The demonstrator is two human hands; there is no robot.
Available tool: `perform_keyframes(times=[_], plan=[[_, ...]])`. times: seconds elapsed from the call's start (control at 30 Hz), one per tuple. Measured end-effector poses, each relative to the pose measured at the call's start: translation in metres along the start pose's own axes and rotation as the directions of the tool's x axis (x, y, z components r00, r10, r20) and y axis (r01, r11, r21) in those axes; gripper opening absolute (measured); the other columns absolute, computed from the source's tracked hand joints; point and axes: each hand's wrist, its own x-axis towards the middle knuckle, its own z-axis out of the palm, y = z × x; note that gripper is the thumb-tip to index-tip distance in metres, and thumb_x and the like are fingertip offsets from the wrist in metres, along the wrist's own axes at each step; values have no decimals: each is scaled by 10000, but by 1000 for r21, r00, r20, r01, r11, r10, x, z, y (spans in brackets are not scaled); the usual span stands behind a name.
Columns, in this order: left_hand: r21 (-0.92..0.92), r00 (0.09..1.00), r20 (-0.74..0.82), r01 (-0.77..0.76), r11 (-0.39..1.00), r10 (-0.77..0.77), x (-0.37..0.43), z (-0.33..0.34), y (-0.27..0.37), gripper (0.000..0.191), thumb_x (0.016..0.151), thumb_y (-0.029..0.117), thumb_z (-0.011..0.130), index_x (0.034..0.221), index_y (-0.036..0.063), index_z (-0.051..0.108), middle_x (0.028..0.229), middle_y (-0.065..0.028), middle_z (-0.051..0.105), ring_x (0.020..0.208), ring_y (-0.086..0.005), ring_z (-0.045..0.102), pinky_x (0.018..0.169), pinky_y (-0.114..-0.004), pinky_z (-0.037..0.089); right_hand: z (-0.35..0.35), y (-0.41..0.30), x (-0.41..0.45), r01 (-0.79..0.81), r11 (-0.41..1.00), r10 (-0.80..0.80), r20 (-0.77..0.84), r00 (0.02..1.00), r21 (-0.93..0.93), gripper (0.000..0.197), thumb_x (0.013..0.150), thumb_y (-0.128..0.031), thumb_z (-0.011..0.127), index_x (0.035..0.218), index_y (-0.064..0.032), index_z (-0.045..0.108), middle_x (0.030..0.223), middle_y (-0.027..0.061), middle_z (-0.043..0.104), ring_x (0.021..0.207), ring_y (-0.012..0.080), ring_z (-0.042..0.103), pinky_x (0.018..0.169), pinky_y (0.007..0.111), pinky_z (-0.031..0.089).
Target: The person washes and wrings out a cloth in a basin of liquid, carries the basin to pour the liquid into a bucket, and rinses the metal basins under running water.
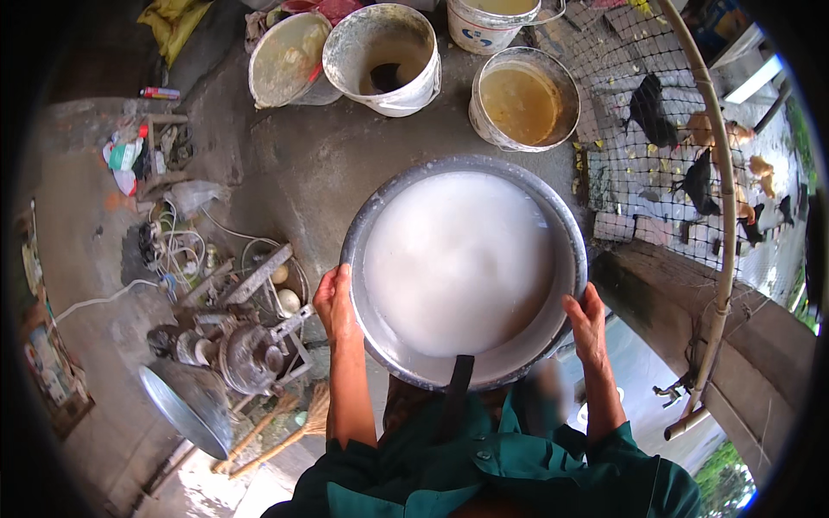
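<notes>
A wide metal basin (414, 360) is held in front of my body, tilted slightly so that its cloudy white liquid (453, 259) lies nearer the far rim. My left hand (336, 303) grips the rim on the left side, thumb over the edge. On the opposite side my right hand (586, 317) holds the rim in the same way, its fingers partly hidden under the basin. A dark strap (458, 382) hangs over the near rim. Beyond the basin stands a white bucket (482, 126) of yellowish-brown liquid.
More buckets (395, 103) stand at the back. To the left are a grinding machine (249, 356), a metal funnel (188, 411), tangled cable (178, 239) and straw brooms (317, 408). Netting (622, 129) on a bamboo pole (725, 194) separates chickens (651, 113) on the right, above a concrete ledge (673, 291).
</notes>
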Motion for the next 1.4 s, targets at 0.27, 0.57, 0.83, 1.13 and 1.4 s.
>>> perform_keyframes(times=[0.27, 0.57, 0.83, 1.13, 1.4], plan=[[72, 997, 62, -51, 996, 47, 80, 68, 49, 184, 826, 190, 645, 888, 18, 625, 831, -10, 618, 763, -98, 551, 708, -237, 444, 26, -23, 61, -68, 988, 83, -110, 990, 136, 144, 825, -114, 566, 918, -21, 508, 761, -42, 461, 693, 48, 387, 618, 193, 333], [-15, 993, -12, 117, 993, -117, 141, 123, 44, 169, 798, 176, 664, 863, 26, 622, 877, -65, 636, 802, -164, 585, 744, -287, 475, 15, -79, 152, -115, 987, 108, -65, 992, -112, 181, 826, -132, 586, 793, -22, 446, 629, -20, 405, 614, 58, 366, 516, 222, 342], [33, 989, 12, 148, 988, -149, 213, 161, 70, 200, 808, 178, 658, 899, 6, 611, 870, -70, 626, 781, -165, 587, 720, -287, 484, 41, -115, 239, -24, 974, 19, -24, 1000, -224, 227, 819, -196, 592, 798, -12, 463, 636, 27, 486, 606, 76, 411, 537, 246, 373], [110, 975, -14, 221, 969, -221, 323, 155, 94, 234, 810, 181, 668, 939, -6, 613, 871, -74, 631, 767, -166, 590, 709, -286, 488, 119, -137, 304, -119, 987, 121, 20, 992, -110, 280, 822, -230, 586, 939, 15, 521, 780, 33, 552, 722, 89, 482, 652, 250, 425], [254, 945, 33, 307, 917, -325, 382, 124, 122, 239, 804, 181, 668, 957, 6, 610, 900, -70, 633, 802, -173, 597, 728, -301, 492, 174, -156, 326, -179, 984, 180, 82, 980, -17, 284, 825, -173, 556, 1011, 37, 516, 848, 56, 578, 771, 117, 535, 708, 259, 444]])
